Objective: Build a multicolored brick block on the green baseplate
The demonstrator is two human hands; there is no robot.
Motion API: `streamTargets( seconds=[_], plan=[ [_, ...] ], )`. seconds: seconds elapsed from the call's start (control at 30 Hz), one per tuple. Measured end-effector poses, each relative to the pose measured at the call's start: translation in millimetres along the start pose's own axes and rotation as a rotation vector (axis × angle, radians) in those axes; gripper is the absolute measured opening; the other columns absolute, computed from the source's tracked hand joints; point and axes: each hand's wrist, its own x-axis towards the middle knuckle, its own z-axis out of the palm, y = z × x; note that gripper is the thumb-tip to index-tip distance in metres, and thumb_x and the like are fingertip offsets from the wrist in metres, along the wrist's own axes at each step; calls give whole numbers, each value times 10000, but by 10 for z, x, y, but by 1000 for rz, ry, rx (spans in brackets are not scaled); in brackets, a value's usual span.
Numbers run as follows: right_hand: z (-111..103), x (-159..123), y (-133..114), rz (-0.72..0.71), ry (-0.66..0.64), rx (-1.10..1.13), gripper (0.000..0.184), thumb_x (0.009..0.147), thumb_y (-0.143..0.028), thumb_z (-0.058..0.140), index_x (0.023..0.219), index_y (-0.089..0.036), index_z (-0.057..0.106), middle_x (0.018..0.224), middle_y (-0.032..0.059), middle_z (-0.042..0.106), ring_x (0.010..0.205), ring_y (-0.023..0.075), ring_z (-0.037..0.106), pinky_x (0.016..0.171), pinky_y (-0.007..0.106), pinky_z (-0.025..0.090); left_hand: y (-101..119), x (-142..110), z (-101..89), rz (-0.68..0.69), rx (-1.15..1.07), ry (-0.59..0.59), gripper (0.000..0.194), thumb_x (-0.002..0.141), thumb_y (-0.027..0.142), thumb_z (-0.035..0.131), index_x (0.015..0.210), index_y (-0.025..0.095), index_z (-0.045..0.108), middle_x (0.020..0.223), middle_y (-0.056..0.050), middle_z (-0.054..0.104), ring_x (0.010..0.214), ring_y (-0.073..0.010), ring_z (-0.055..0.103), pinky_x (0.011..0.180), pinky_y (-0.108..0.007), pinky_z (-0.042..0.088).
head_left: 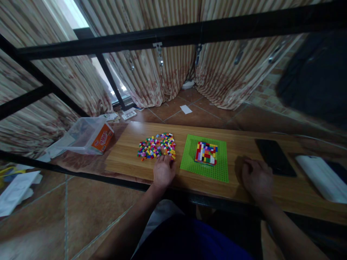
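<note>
Head view: my curled left hand (164, 169) is at the loose bricks (149, 148), my curled right hand (257, 177) near the green baseplate (222, 159); any pinch, I cannot tell.

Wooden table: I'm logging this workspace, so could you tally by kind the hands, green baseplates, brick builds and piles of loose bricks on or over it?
Hands: 2 (left hand, right hand)
Green baseplate: 1
Brick build: 1
Pile of loose bricks: 1, counted as one heap
Total: 5
</note>
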Motion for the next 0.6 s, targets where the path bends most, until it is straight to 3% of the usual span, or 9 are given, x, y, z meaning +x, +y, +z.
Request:
streamTargets(
  seconds=[0.33,0.6],
  plan=[
    [-11,4,-35,21,-5,-9,299,938,-306,461,1018,-141,696,1004,157,700,963,282,624,875,416,465,-13,36,-72,54,25,-37,204,924,164,479,1023,183,657,964,-94,696,996,-246,651,936,-385,505],
    [-27,11,-60,23,-7,22,287,935,-294,453,1012,-160,695,1008,153,696,974,284,610,894,433,456,183,51,-97,82,-258,-18,203,933,151,504,946,214,696,948,-44,720,929,-193,664,873,-333,531]
  ],
)
